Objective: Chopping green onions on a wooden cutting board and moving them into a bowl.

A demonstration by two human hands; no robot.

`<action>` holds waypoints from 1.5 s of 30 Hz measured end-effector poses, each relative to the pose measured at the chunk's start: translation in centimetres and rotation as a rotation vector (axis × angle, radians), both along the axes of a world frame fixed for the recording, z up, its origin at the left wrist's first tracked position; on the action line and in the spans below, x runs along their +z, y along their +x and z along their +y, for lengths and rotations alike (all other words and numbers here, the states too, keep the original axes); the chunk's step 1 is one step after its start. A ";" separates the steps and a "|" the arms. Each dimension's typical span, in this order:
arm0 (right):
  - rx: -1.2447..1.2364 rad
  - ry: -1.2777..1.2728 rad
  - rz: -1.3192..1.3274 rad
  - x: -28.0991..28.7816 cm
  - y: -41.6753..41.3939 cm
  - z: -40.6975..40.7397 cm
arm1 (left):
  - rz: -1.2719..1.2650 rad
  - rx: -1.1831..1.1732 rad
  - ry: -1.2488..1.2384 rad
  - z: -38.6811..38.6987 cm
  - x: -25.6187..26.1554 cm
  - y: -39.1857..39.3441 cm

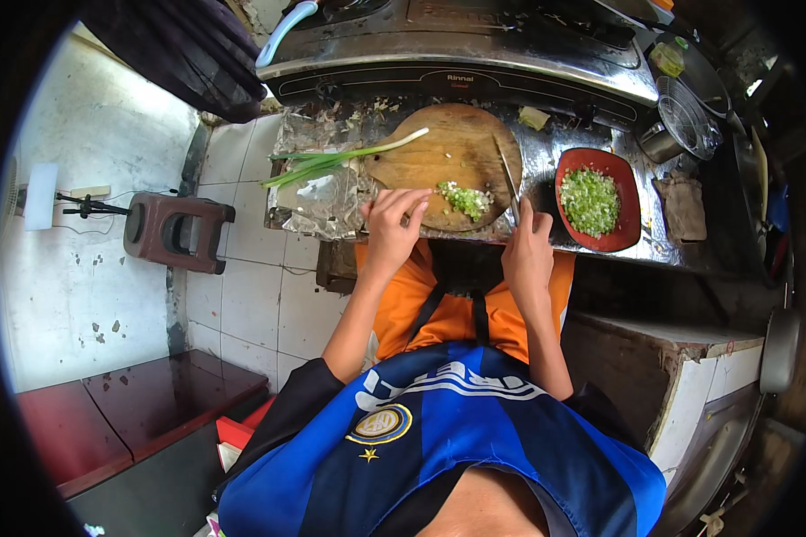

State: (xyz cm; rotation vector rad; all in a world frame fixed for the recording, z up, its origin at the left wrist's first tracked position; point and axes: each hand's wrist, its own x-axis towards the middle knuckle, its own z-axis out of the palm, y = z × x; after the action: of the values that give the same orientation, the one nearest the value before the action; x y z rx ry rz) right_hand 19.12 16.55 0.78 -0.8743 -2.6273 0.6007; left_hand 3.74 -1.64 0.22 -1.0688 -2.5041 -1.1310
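My right hand (528, 241) grips a kitchen knife (508, 169), its blade pointing away from me along the right edge of a round wooden cutting board (436, 134). At the board's near left edge is my left hand (397, 213), fingers bent and thumb apart, with nothing visible in it. Between the hands, a small pile of chopped spring onion (467, 200) lies on the board. Whole spring onions (349, 156) rest across the board's left side, white end on the wood. To the right, a red square bowl (631, 218) holds more chopped spring onion (590, 201).
A Rinnai gas stove (460, 80) stands behind the board. On the foil-covered counter (329, 218) lie scraps and a brown folded cloth (683, 208). A wire strainer (688, 114) sits at the back right. A brown plastic stool (178, 231) is by the left wall.
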 end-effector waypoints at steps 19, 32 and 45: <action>0.266 -0.248 0.151 -1.9 0.5 -4.7 | 0.161 0.015 0.038 3.0 -1.7 0.8; 0.180 -0.216 0.219 -1.6 2.9 -0.2 | 0.123 -0.007 -0.034 4.2 -1.6 0.5; 0.297 0.027 -0.001 0.2 -1.7 2.3 | 0.007 0.168 0.245 -1.0 -1.2 0.7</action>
State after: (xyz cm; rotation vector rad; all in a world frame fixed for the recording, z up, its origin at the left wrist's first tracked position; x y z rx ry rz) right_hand 17.37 18.83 1.00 -0.4789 -2.7811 0.6338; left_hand 4.46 -2.65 -1.01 -0.7820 -2.3225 -1.3361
